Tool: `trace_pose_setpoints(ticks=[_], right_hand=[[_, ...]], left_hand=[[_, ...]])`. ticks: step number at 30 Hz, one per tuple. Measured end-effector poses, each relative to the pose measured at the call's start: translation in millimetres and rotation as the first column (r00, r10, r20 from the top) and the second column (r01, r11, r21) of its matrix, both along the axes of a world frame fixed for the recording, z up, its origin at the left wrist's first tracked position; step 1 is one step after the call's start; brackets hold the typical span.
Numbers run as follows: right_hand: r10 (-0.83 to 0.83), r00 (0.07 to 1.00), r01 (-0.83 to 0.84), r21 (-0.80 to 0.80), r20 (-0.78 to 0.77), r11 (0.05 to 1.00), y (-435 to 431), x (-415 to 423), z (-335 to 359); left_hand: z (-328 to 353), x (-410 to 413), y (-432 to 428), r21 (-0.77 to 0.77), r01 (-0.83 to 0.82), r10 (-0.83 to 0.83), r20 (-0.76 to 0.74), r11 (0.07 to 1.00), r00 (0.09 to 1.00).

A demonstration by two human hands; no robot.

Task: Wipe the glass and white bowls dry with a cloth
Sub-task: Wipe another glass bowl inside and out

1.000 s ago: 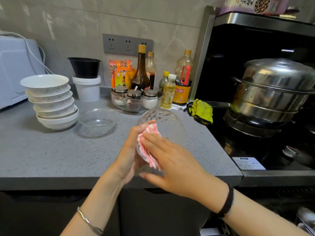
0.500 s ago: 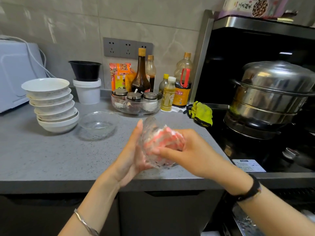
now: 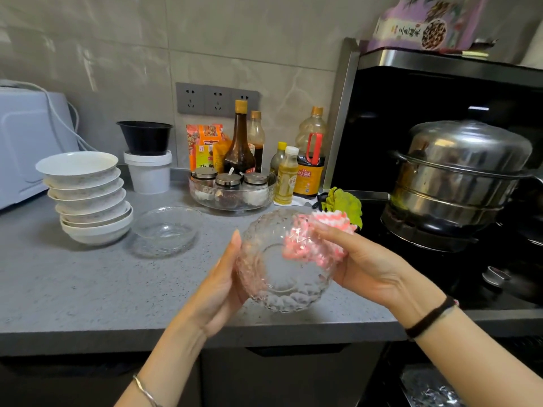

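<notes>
Left hand (image 3: pixel 219 284) grips glass bowl (image 3: pixel 283 265) | right hand (image 3: pixel 368 264) grips cloth (image 3: pixel 318 240), now at rim

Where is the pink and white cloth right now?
The cloth is in the right hand, pressed against the far rim of the held glass bowl, just in front of the stove.

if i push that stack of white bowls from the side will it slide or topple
Probably topple or shed bowls: the stack of white bowls is tall and sits unevenly, upper bowls tilted. Likely fairly heavy and breakable, looking ceramic. The glass dish sits close beside it on the countertop, so it may get knocked.
</notes>
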State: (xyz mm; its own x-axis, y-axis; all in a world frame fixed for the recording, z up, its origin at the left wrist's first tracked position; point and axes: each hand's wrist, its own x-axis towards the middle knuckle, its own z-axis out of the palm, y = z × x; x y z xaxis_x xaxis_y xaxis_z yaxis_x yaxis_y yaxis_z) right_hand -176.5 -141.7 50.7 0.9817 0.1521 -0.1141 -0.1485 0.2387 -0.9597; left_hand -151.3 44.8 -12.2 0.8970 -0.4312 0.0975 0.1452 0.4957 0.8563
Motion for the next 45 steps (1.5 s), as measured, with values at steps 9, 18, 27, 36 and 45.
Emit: trace_pose_setpoints(ticks=[9,18,27,36,45], right_hand=[[-0.219,0.733,0.403,-0.151,0.644,0.903,8,-9,-16],[0.202,0.356,0.792,-0.41,0.912,0.452,51,-13,-51],[0.168,0.451,0.744,-0.473,0.877,0.472,48,-5,-53],[0.225,0.412,0.829,-0.465,0.883,0.311,51,-5,-40],[0.303,0.334,0.87,-0.416,0.893,0.265,58,-7,-50]], left_hand=[[3,-8,-16,-0.039,-0.342,0.336,-0.112,0.939,0.935],[13,-9,-39,-0.009,-0.413,0.394,-0.288,0.91,0.873],[28,-9,-28,-0.02,-0.574,0.556,-0.22,0.819,0.801],[27,-9,-29,-0.061,-0.532,0.512,-0.195,0.845,0.836],[32,-13,-35,-0.121,-0.479,0.429,-0.296,0.87,0.853]])
